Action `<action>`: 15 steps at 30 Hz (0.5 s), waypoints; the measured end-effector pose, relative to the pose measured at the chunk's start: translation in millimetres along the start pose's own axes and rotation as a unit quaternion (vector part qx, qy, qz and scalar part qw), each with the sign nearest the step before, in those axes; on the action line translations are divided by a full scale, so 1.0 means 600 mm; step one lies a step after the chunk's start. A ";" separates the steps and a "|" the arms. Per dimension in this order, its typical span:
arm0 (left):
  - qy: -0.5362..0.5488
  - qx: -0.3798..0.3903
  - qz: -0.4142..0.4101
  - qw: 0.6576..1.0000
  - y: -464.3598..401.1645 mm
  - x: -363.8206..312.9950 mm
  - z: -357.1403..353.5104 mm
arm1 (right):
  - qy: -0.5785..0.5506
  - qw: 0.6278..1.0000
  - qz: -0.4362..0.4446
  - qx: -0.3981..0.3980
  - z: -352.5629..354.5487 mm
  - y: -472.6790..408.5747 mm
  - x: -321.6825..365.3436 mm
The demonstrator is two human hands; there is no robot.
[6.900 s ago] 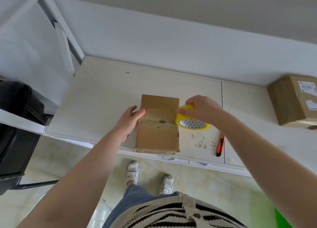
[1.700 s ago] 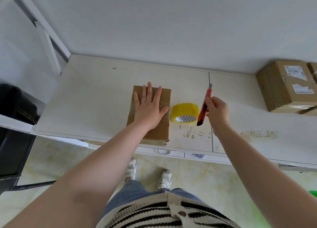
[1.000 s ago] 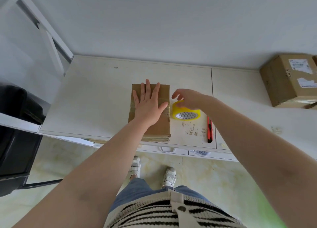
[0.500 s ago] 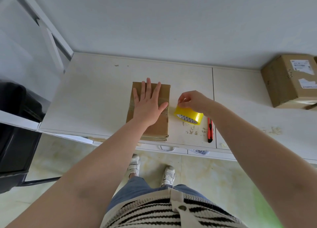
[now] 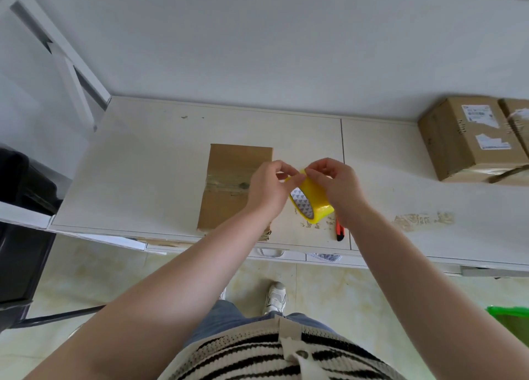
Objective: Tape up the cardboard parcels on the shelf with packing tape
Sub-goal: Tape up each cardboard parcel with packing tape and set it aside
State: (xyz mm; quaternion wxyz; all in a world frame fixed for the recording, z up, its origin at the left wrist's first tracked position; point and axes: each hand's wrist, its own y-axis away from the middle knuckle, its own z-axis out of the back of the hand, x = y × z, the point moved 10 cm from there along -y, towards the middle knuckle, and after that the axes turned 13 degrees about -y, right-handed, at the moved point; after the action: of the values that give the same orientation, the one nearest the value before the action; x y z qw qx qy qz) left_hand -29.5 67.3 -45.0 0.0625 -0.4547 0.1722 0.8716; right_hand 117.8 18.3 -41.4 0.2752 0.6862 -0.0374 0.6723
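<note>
A flat brown cardboard parcel (image 5: 229,185) lies on the white shelf (image 5: 148,179), with a strip of clear tape across its middle. Just right of it, the yellow tape roll (image 5: 313,200) is lifted and tilted above the shelf. My right hand (image 5: 335,185) holds the roll from the right, its fingertips at the roll's upper rim. My left hand (image 5: 267,188) has its fingers curled and pinches at that same upper rim, its wrist over the parcel's right edge.
A red utility knife (image 5: 339,231) lies on the shelf under my right wrist. Two taped cardboard boxes (image 5: 469,139) stand at the back right by the wall. A black chair (image 5: 20,208) is at the left, a green bin (image 5: 512,325) on the floor at the right.
My left hand has lifted off the parcel and come over to the tape roll. My right hand has raised and tilted the roll; both hands now meet at its rim.
</note>
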 end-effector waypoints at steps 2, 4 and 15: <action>0.043 0.000 0.044 0.998 -0.003 0.010 0.004 | -0.004 1.000 0.011 0.009 -0.007 0.007 0.003; 0.081 0.020 0.085 0.993 -0.004 0.016 0.007 | -0.015 0.999 0.035 0.028 -0.015 0.017 0.007; 0.227 0.142 0.150 0.952 0.003 0.001 0.001 | 0.045 0.972 0.228 0.037 -0.027 0.040 0.059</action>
State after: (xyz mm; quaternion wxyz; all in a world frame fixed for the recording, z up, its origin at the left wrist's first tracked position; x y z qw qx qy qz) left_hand -30.9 66.1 -44.6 -0.0459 -0.5962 0.3696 0.7112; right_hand 96.5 16.0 -0.8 0.0912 0.6380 -0.1554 0.7487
